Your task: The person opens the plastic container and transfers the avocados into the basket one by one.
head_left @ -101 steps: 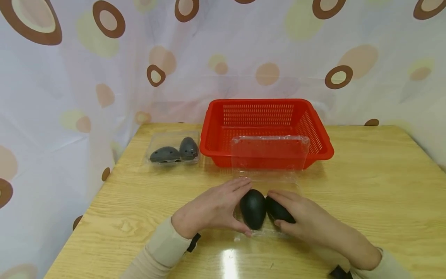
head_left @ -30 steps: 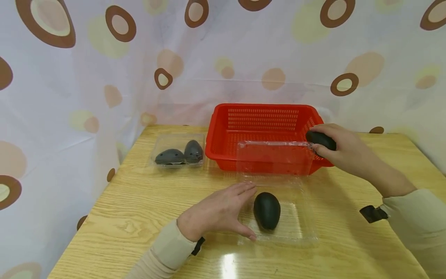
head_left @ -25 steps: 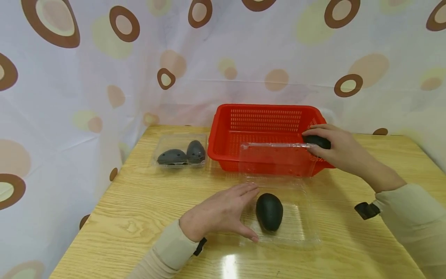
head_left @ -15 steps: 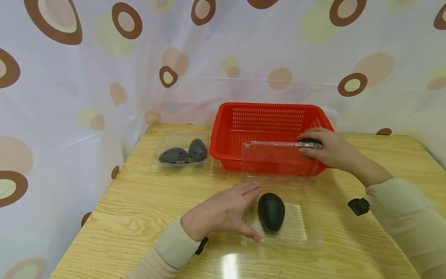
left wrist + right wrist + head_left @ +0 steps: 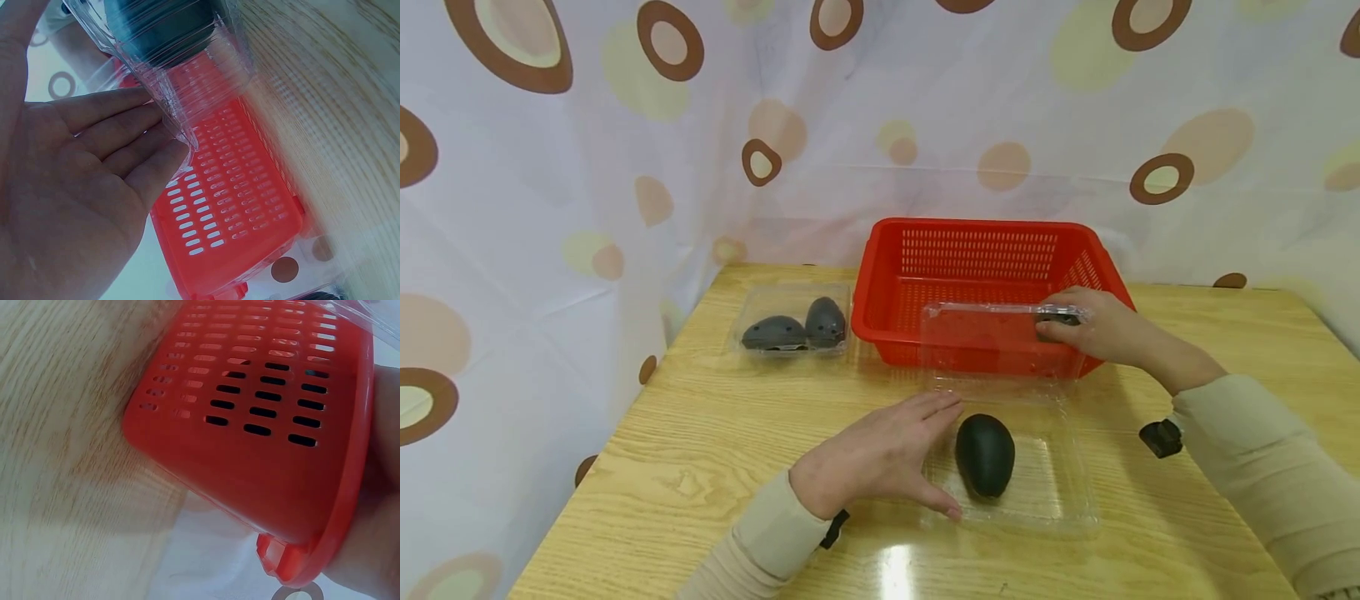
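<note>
In the head view a dark, egg-shaped avocado [image 5: 985,457] lies in the base of an open clear plastic clamshell [image 5: 1078,500]. My left hand [image 5: 887,454] rests at the clamshell's left side, fingers extended and thumb apart; in the left wrist view its fingertips touch the plastic edge. My right hand [image 5: 1097,325] reaches over the right end of the red basket [image 5: 880,337], gripping a second avocado [image 5: 1060,317] low inside it. The raised clear lid and my fingers partly cover that fruit. Through the basket's slots the right wrist view shows something dark.
A closed clear clamshell [image 5: 792,292] with two dark avocados stands left of the basket on the wooden table [image 5: 700,467]. The open lid [image 5: 992,337] stands upright against the basket's front. A patterned cloth [image 5: 880,100] hangs behind.
My right hand took one avocado out of the clamshell, carried it over the basket's right end and lowered it inside. My left hand has stayed by the clamshell. The head view shifted slightly.
</note>
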